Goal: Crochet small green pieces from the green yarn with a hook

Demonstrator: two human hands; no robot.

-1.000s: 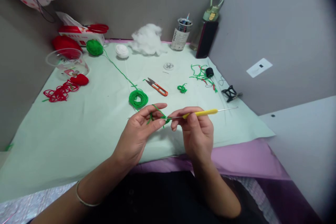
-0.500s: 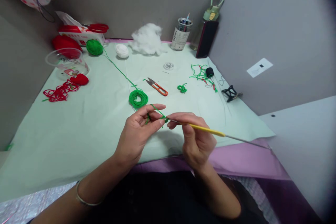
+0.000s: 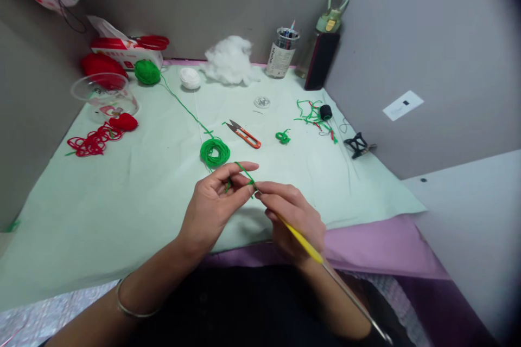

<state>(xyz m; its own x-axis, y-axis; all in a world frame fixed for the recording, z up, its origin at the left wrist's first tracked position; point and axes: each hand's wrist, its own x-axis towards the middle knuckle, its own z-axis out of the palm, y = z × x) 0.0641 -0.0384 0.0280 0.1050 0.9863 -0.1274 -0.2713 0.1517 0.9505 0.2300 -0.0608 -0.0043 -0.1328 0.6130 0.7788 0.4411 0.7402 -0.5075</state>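
One hook point(image 3: 303, 242), yellow-handled with metal shafts at both ends, held over the front edge of the worktop point(image 3: 154, 200); long axis slanting from the left fingertips down to the lower right, one end pointing up-left at the green work point(image 3: 253, 186), the other reaching over the right forearm toward the wearer. Right hand point(image 3: 299, 222): fingers closed around the hook, tips drawn together near its upper end, at the work. Left hand point(image 3: 209, 206): thumb and a finger pinched on the green work, index finger extended with a green strand point(image 3: 245, 171) over it; how the remaining fingers are set cannot be told fully. The work is small and partly covered by fingertips. Just beyond the left hand, one green coil point(image 3: 215, 152); right of it, orange snips point(image 3: 245, 134), blades pointing up-left, and a small green piece point(image 3: 283, 136). Farther back, a green ball point(image 3: 147, 72), a white ball point(image 3: 190, 78), white stuffing point(image 3: 230, 59), and a pen jar point(image 3: 280, 54). At left, a clear tub point(image 3: 112, 103) beside tangled red yarn point(image 3: 93, 142); at right, yarn scraps point(image 3: 311, 112) touching or close to a black spool point(image 3: 325, 112), and a black clip point(image 3: 358, 145).
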